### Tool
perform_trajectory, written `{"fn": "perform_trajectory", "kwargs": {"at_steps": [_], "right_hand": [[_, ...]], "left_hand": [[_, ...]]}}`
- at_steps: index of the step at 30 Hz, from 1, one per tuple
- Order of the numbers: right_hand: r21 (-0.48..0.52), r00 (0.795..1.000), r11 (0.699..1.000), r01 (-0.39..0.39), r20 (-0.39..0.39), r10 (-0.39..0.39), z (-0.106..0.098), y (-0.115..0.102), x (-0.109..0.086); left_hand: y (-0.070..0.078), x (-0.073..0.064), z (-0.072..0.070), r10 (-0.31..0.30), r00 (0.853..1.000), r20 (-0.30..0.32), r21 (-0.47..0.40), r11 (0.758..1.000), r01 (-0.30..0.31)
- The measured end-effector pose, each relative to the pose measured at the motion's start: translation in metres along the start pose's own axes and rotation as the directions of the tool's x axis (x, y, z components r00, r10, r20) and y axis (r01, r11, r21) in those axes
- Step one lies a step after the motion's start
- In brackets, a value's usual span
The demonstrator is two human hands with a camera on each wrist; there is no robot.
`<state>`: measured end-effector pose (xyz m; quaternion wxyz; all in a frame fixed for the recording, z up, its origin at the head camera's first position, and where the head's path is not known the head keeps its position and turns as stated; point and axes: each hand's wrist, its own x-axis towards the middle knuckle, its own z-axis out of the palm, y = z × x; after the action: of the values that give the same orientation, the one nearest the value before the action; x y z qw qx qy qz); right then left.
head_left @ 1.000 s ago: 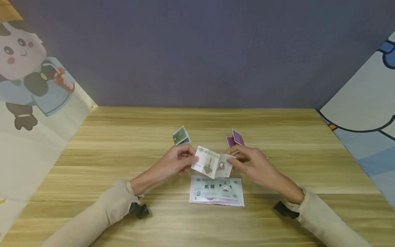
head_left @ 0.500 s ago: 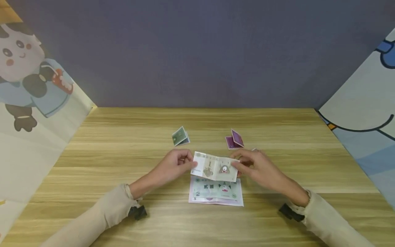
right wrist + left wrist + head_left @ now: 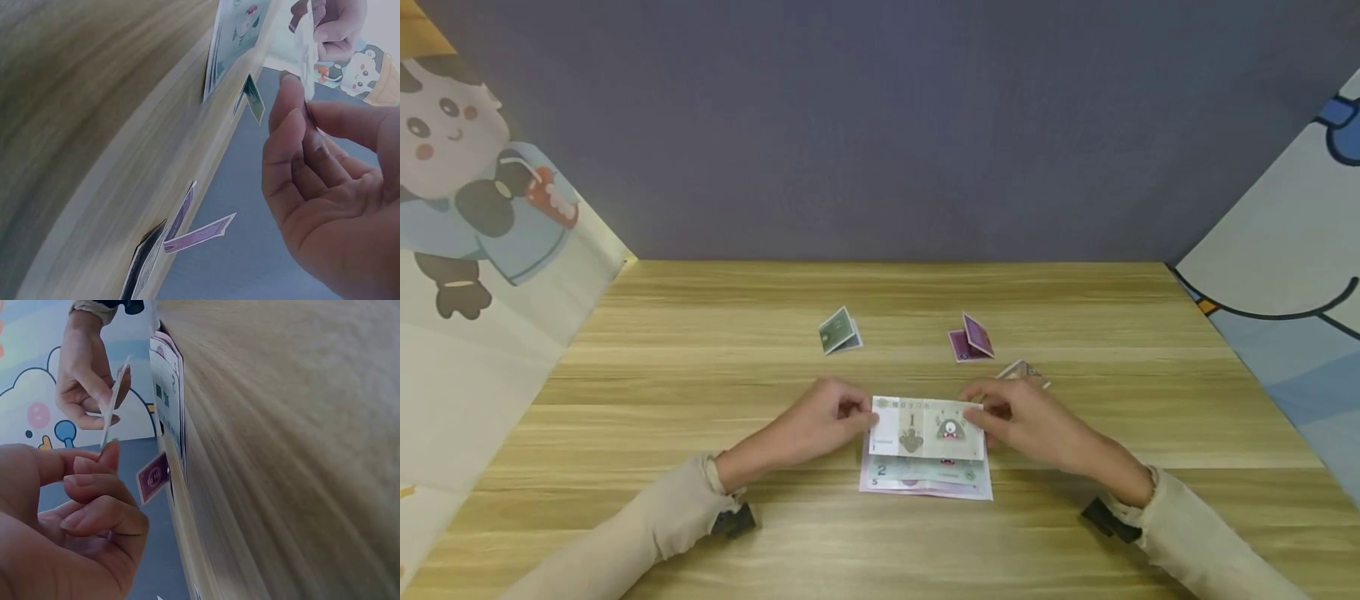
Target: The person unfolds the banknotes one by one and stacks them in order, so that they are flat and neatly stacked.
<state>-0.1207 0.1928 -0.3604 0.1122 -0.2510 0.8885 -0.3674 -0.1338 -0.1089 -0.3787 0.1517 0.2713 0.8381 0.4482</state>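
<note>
My left hand point(image 3: 823, 421) pinches the left edge of a pale play banknote point(image 3: 925, 429) marked 1, thumb on its face. At the opposite edge my right hand point(image 3: 1030, 425) pinches it between thumb and fingers. The note is stretched nearly flat between both hands. Below it on the table lies a green banknote point(image 3: 925, 472) marked 2, on top of a larger pinkish banknote point(image 3: 987, 492) marked 5. The held note overlaps their upper part in the head view. From the left wrist, the held note point(image 3: 114, 400) appears edge-on, apart from the stack.
Beyond the hands, a folded dark green note point(image 3: 837, 332) stands at left and a folded purple note point(image 3: 976, 337) at right. Another folded note point(image 3: 1018, 372) sits partly behind my right hand. A dark grey wall point(image 3: 895, 133) rises behind the wooden table point(image 3: 700, 317).
The creased note has been pulled flat between both hands and lowered toward me, over the stacked notes. Right hand moved slightly outward; the folded note behind it now shows more.
</note>
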Motion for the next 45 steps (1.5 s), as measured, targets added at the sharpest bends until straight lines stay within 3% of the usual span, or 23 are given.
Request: {"fn": "perform_trajectory", "kwargs": {"at_steps": [4, 10, 21, 25, 32, 37, 45], "right_hand": [[-0.040, 0.999, 0.999, 0.007, 0.037, -0.006, 0.004, 0.002, 0.001], [-0.153, 0.995, 0.984, 0.090, 0.045, -0.084, 0.010, 0.004, 0.003], [-0.252, 0.993, 0.963, 0.097, 0.087, -0.077, 0.022, 0.001, 0.005], [-0.301, 0.990, 0.944, 0.137, 0.064, -0.123, 0.026, 0.001, 0.003], [-0.437, 0.977, 0.876, 0.204, 0.042, -0.207, 0.029, 0.000, 0.001], [-0.418, 0.984, 0.891, 0.178, 0.051, -0.173, 0.028, -0.002, -0.001], [-0.441, 0.990, 0.887, 0.138, 0.026, -0.141, 0.030, -0.003, -0.003]], "left_hand": [[-0.001, -0.001, 0.003, -0.014, 1.000, 0.027, 0.047, 0.999, 0.013], [-0.002, -0.002, 0.007, -0.016, 0.996, 0.086, 0.091, 0.996, 0.008], [-0.003, -0.004, 0.007, -0.052, 0.981, 0.189, 0.129, 0.991, 0.028], [-0.002, -0.001, 0.008, -0.067, 0.978, 0.196, 0.158, 0.987, 0.036], [0.001, 0.001, 0.011, -0.091, 0.976, 0.196, 0.231, 0.972, 0.044], [0.001, 0.001, 0.013, -0.086, 0.977, 0.194, 0.270, 0.962, 0.031], [0.002, 0.001, 0.012, -0.103, 0.974, 0.200, 0.293, 0.955, 0.041]]}}
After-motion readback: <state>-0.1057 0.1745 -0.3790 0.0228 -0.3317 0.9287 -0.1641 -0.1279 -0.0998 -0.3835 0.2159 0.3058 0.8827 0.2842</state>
